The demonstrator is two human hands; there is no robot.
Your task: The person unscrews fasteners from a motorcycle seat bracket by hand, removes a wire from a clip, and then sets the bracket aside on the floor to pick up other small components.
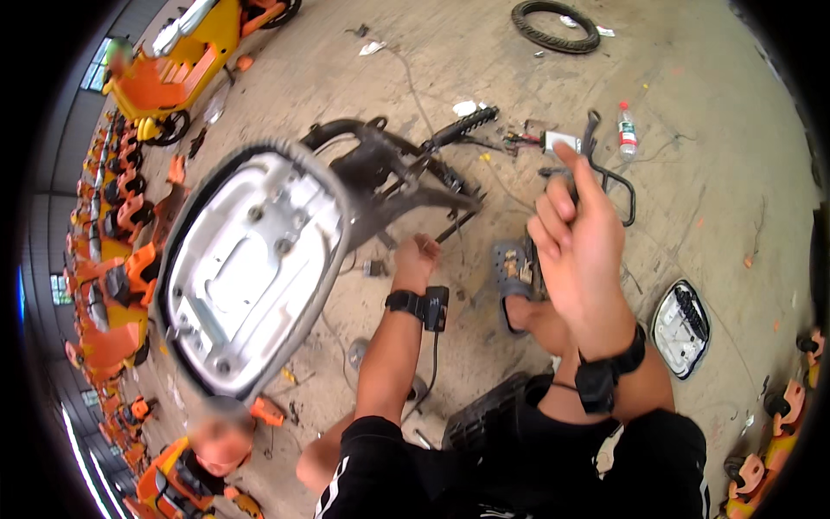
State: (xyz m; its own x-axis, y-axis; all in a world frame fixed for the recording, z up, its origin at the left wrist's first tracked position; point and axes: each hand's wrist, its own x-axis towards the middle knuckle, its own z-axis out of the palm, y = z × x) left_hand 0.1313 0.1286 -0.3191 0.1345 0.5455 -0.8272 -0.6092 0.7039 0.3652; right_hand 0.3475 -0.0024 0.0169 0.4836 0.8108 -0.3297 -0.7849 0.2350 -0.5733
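My left hand (pixel 418 259) is low beside the dark metal scooter frame (pixel 372 203), its fingers curled closed; whatever they may grip is hidden. I hold my right hand (pixel 575 238) raised, palm partly showing, with the index finger extended and the others loosely bent. Nothing shows in it. To the left of my left arm, the large scooter seat (pixel 259 251) stands tilted up by the frame, its white plastic underside with metal fittings facing me. A spring shock absorber (pixel 462 128) sticks out at the frame's far end.
A second seat base (pixel 681 329) lies on the floor at right. Beyond my right hand are a black bent-tube bracket (pixel 618 186), a silver box (pixel 562 141) with wires and a plastic bottle (pixel 626 134). A tire (pixel 555 26) lies far off. Orange scooters (pixel 112 285) line the left.
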